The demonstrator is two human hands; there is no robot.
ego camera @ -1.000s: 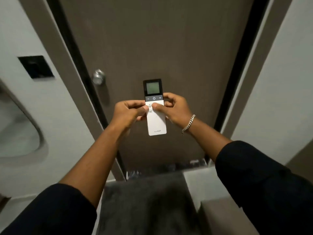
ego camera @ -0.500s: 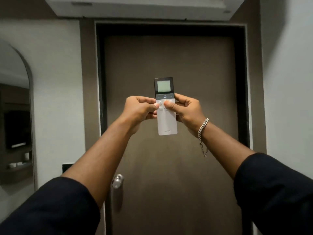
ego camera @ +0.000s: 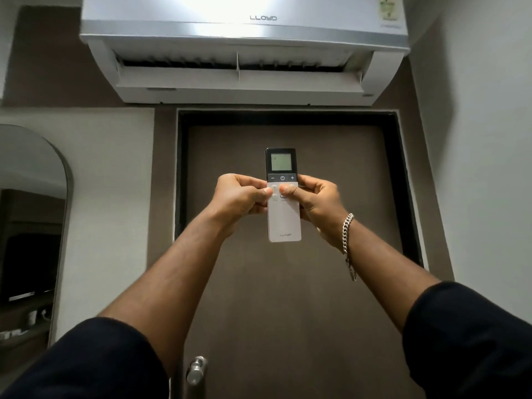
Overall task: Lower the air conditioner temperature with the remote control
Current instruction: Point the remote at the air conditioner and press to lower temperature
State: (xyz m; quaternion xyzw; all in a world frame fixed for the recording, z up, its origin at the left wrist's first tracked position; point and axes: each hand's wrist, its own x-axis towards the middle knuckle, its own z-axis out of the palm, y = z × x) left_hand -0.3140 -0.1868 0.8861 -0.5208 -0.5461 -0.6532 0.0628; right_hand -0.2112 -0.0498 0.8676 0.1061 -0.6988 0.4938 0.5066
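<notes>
Both hands grip one remote control (ego camera: 283, 208), raised upright at arm's length in front of a brown door (ego camera: 288, 298). Left hand (ego camera: 240, 198) wraps the remote's left edge, thumb on the white button area. Right hand (ego camera: 315, 203) wraps the right edge, thumb across a button just below the dark strip with minus, power and plus marks. Neither thumb touches that strip. Remote's screen is lit pale green, digits too small to read. Remote's lower white part carries a small logo. Air conditioner (ego camera: 244, 47) is mounted on the wall above the door, flap open, brand text on its front. Remote is below it, well apart. Chain bracelet (ego camera: 347, 234) hangs on the right wrist. Dark sleeves (ego camera: 95, 361) are pushed up both forearms. Arched mirror (ego camera: 31, 226) at left, door knob (ego camera: 196, 370) near the bottom edge.
</notes>
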